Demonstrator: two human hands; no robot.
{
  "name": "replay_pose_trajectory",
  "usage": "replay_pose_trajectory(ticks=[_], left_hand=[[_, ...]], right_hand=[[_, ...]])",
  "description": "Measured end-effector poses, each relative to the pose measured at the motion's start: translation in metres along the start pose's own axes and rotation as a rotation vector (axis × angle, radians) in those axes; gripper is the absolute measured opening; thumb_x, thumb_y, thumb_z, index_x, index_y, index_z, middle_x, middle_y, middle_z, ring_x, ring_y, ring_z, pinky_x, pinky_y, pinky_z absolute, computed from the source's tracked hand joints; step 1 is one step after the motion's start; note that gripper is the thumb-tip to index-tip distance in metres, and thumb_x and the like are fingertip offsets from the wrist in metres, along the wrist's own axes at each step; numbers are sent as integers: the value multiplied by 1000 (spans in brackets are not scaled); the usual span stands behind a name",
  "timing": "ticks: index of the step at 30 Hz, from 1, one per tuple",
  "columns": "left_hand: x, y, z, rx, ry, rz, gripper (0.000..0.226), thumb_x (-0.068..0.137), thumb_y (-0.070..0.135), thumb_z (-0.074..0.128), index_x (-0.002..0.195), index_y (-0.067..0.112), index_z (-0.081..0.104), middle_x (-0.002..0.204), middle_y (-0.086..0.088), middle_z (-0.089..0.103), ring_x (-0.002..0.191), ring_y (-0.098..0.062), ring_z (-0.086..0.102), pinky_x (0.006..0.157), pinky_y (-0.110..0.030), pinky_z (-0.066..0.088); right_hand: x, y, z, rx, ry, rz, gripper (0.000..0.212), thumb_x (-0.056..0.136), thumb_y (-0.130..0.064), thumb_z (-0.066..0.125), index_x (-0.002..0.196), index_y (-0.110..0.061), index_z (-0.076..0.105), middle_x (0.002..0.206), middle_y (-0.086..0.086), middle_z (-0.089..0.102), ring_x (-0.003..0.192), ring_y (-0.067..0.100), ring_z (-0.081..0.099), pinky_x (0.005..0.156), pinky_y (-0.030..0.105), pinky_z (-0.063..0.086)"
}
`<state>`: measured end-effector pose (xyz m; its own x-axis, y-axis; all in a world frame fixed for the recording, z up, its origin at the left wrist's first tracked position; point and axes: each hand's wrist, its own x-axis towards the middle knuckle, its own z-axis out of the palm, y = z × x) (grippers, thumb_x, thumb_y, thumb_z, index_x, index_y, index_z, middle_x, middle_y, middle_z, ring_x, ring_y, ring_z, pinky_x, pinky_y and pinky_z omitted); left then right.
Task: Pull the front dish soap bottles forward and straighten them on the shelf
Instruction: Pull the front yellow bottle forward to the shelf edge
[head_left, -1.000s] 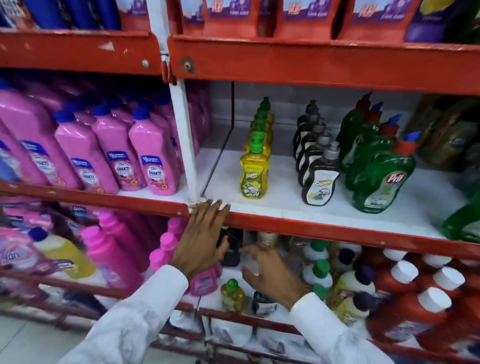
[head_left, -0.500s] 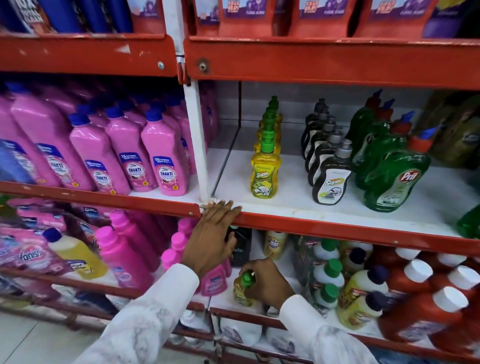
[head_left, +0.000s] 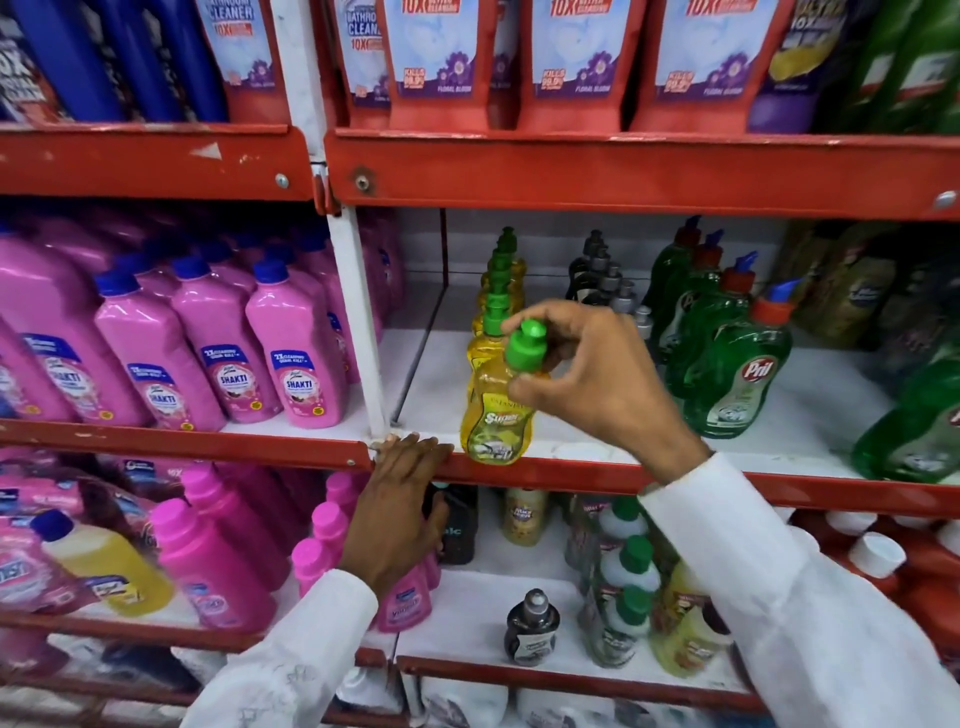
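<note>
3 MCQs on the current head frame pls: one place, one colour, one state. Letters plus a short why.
1. Where does the left hand rest?
A. On the red shelf edge
B. On a pink bottle
C. On the top shelf

2. What colour is the cap of the yellow bottle in the right hand?
A. Blue
B. Green
C. White

3. How does that yellow bottle stand?
A. Lying flat
B. Upside down
C. Cap up, at the shelf front

Answers:
1 A, its fingers lie over the red shelf edge beside the white upright.
2 B, the cap between the fingers is bright green.
3 C, its base is by the front lip, cap uppermost.
</note>
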<state>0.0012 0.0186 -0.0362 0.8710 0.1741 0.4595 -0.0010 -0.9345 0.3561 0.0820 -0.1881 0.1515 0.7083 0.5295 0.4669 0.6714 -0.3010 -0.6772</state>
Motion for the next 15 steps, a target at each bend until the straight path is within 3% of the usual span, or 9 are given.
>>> replay_pose_trajectory(ticks=[6, 11, 15], left_hand=[[-3, 3, -1, -12, -24, -26, 64, 83, 14, 66, 144, 21, 48, 146, -7, 55, 145, -28, 39, 126, -43, 23], [-4, 7, 1, -25, -14, -55, 66, 83, 14, 66, 145, 22, 46, 148, -7, 53, 146, -29, 37, 126, -41, 20], [-4, 12, 4, 18, -7, -67, 68, 82, 16, 66, 147, 18, 44, 150, -12, 50, 146, -32, 35, 126, -46, 25]], right_hand=[[37, 19, 23, -122, -108, -13, 45, 64, -17, 85, 108, -18, 75, 85, -6, 73, 58, -8, 58, 55, 1, 40], [47, 37, 36, -137, -165, 11, 47, 66, -17, 86, 111, -15, 74, 95, -1, 76, 66, -2, 61, 59, 0, 42], [51, 44, 38, -153, -174, 25, 55, 67, -20, 85, 120, -18, 69, 107, 1, 76, 87, 10, 66, 75, 17, 48]])
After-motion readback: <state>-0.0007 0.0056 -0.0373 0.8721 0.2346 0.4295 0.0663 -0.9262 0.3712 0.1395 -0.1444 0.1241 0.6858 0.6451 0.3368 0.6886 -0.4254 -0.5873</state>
